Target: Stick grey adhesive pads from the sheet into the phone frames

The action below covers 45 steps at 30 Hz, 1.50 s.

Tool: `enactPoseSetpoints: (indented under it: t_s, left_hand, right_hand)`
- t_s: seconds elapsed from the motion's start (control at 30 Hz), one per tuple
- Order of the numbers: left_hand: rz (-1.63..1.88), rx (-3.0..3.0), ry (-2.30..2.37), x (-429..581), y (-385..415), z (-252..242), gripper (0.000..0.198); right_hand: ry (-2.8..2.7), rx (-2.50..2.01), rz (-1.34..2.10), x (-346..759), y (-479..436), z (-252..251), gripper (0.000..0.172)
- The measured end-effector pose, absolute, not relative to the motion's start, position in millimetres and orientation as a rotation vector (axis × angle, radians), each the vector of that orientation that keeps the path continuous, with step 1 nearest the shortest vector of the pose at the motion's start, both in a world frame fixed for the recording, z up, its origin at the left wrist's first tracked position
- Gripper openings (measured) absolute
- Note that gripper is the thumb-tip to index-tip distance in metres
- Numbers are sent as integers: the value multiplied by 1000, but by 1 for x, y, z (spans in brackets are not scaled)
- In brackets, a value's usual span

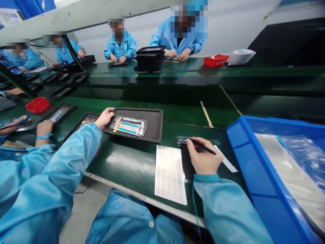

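Observation:
My left hand grips the left end of a black tray, its thumb over the rim. Inside that tray lies a phone frame with blue strips and a small yellow tab. The tray looks slightly tilted above the green bench. My right hand is closed around a thin black pen-like tool, held like a pen. Below and left of this hand, a white sheet of labels lies on the bench. A dark strip and a clear plastic piece are beside it, partly covered by the hand.
A blue bin holding plastic film stands at the right. Another black tray sits behind my left forearm. At the left, a co-worker's hand touches a tray. Across the bench are stacked trays and a red box.

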<state>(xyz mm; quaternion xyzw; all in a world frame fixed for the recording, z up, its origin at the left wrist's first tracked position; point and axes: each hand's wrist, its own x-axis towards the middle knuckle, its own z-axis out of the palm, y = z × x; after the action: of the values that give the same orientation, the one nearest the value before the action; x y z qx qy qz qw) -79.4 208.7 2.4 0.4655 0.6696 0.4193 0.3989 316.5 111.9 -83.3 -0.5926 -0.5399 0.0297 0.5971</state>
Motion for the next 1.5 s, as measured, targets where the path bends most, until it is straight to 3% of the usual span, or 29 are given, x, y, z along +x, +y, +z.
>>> enactPoseSetpoints:
  t_s: [0.1, 0.2, 0.3, 0.43, 0.67, 0.87, 1.07, 1.5]
  left_hand:
    - [860, 1264, 1576, -75, 200, 26, 40]
    - [521, 1364, 1377, -57, 196, 40, 46]
    - [141, 1436, 1299, -32, 201, 39, 49]
    - [-40, 1696, 1331, -4, 220, 22, 41]
    - [242, 2566, 1174, 82, 208, -8, 36]
    - [339, 2587, 1087, 177, 165, -41, 41]
    - [587, 2417, 1007, 179, 165, -59, 14]
    - [631, 2319, 957, 178, 161, -57, 27]
  right_hand:
    - [-1137, -1389, 152, 317, 111, -79, 25]
    - [-1009, -1313, 263, 326, 106, -70, 28]
    - [-965, -1300, 355, 340, 99, -63, 29]
    - [-971, -1317, 394, 359, 85, -64, 26]
    - [-962, -1325, 394, 363, 79, -80, 25]
    - [-1056, -1266, 571, 354, 87, -77, 28]
    - [-1083, -1227, 620, 347, 84, -84, 20]
    - [-1070, -1217, 449, 348, 78, -89, 16]
